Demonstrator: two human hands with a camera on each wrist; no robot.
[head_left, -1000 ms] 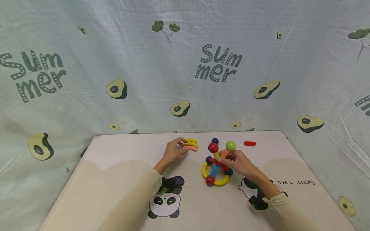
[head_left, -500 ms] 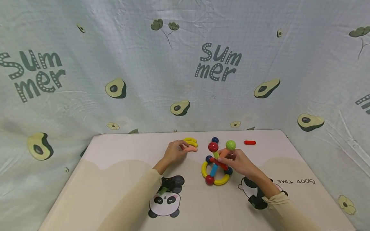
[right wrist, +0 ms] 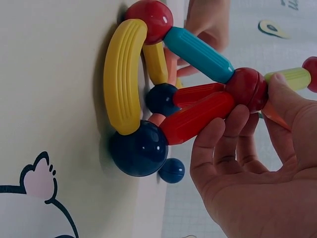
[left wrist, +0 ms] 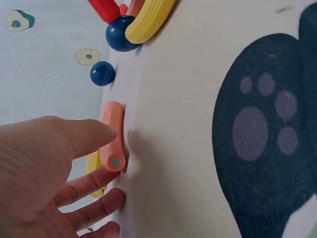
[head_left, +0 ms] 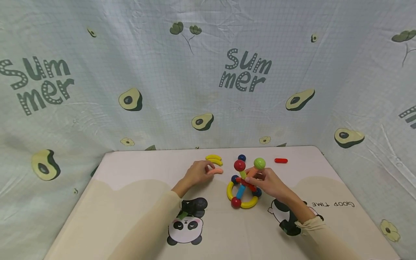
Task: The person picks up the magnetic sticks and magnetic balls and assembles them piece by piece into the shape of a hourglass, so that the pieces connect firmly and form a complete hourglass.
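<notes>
My left hand (head_left: 196, 174) pinches a salmon-coloured curved magnetic rod (left wrist: 113, 114) between thumb and fingers, just above or on the tabletop. Behind it lie yellow curved rods (head_left: 213, 159). My right hand (head_left: 270, 183) grips a construction of magnetic rods and balls near its central red ball (right wrist: 246, 89). Yellow curved rods (right wrist: 121, 79), dark blue balls (right wrist: 138, 148) and a red ball (head_left: 236, 202) form its base ring. A blue rod (right wrist: 198, 53) and red rods (right wrist: 200, 116) lean up to the centre. Above, a lime rod carries a red ball (head_left: 239, 165), and an orange rod carries a green ball (head_left: 259, 163).
A loose dark blue ball (head_left: 242, 157) lies behind the construction. Farther right is a loose red rod (head_left: 281, 160). The pale table (head_left: 136, 202) has printed pandas, and a patterned curtain (head_left: 156, 90) hangs behind its back edge.
My left hand has drawn the salmon rod slightly nearer, apart from the yellow rods. My right hand and the construction have stayed in place.
</notes>
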